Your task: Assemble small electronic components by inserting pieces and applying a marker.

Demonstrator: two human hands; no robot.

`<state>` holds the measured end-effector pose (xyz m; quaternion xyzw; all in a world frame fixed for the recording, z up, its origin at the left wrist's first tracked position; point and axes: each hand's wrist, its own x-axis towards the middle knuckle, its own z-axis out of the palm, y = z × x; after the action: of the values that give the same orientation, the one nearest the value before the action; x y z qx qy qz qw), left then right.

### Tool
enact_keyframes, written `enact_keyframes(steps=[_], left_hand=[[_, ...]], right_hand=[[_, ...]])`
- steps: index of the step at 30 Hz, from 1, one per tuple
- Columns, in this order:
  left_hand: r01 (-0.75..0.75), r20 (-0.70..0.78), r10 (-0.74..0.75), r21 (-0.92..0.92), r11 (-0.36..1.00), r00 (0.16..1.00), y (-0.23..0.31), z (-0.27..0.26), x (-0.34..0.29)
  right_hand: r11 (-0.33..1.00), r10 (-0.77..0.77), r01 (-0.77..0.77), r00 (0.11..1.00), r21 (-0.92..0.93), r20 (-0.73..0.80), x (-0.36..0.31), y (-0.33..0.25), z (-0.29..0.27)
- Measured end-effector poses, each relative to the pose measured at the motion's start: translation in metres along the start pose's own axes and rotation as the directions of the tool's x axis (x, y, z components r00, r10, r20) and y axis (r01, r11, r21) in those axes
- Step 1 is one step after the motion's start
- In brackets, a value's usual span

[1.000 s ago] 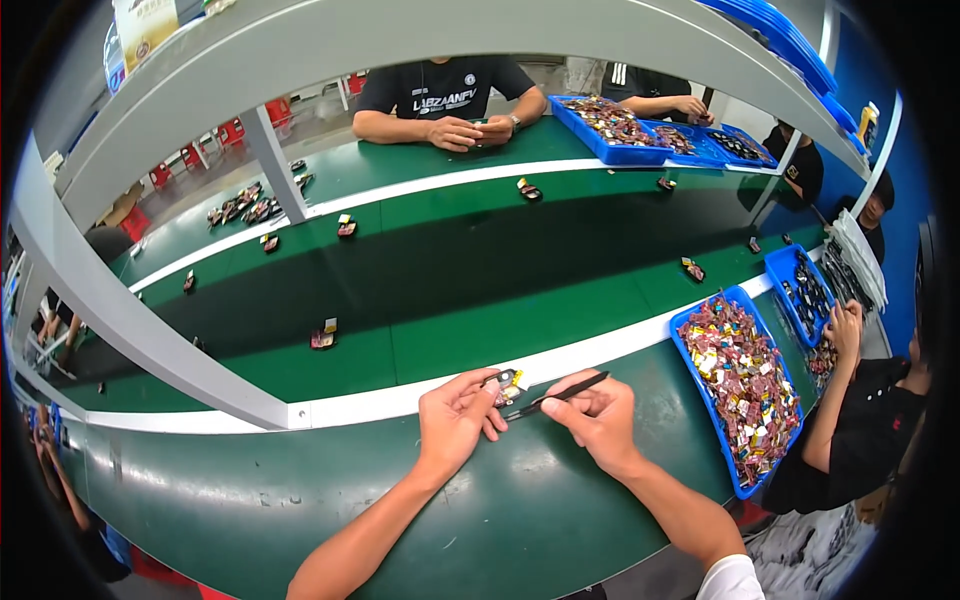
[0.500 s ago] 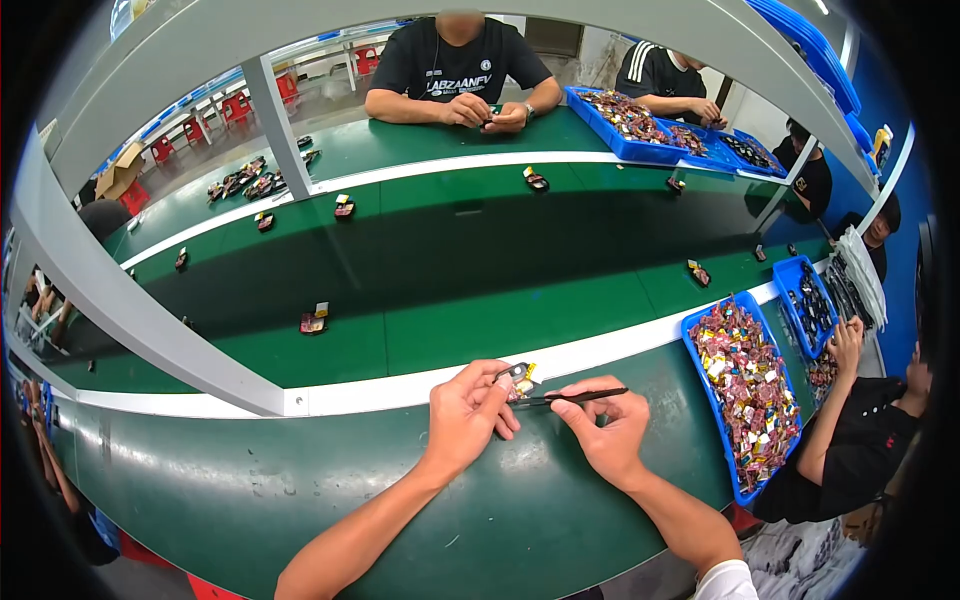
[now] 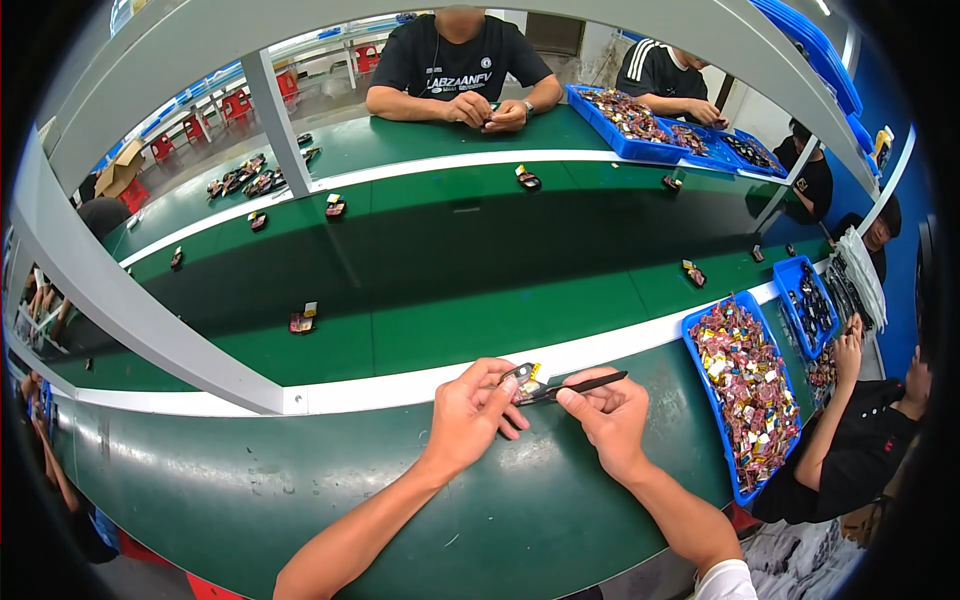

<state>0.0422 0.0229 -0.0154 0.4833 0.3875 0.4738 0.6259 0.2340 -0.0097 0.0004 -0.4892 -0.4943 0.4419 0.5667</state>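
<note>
- While both of the person's hands hover over the near edge of the green tabletop [image 3: 420,310], the left hand [image 3: 470,415] pinches a small dark part with a yellow tag [image 3: 524,378] between thumb and fingertips.
- The right hand [image 3: 610,415] pinches a slim black tweezer-like tool [image 3: 585,385], its tip touching the small part.
- The part sits between the two hands, just above the white stripe [image 3: 400,390] along the near edge.
- A blue plastic tray of mixed small pieces [image 3: 745,390] lies at the right edge, near the right hand.
- A smaller blue tray [image 3: 808,300] sits beyond it.
- Loose small parts lie scattered along the tabletop's middle.
- Other people sit at the far and right edges.
</note>
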Motion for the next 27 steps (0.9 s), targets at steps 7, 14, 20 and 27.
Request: enact_keyframes(steps=[7, 14, 20, 27], left_hand=[[0.001, 0.05, -0.003, 0.037, 0.999, 0.999, 0.001, 0.001, -0.001], [-0.035, 0.024, 0.035, 0.021, 0.999, 0.999, -0.001, 0.002, -0.001], [-0.028, 0.018, 0.028, 0.018, 0.999, 0.999, -0.003, 0.002, 0.0], [-0.001, 0.058, 0.002, -0.017, 1.0, 0.998, -0.001, -0.002, 0.0]], right_hand=[[0.97, 0.197, -0.202, 0.979, 0.133, 0.053, 0.002, -0.007, -0.003], [0.974, 0.176, -0.18, 0.984, 0.141, 0.037, 0.002, -0.006, -0.001], [0.996, 0.026, -0.026, 1.0, 0.09, -0.004, 0.001, 0.008, -0.001], [0.996, -0.093, 0.093, 0.996, 0.011, 0.015, 0.001, 0.01, -0.003]])
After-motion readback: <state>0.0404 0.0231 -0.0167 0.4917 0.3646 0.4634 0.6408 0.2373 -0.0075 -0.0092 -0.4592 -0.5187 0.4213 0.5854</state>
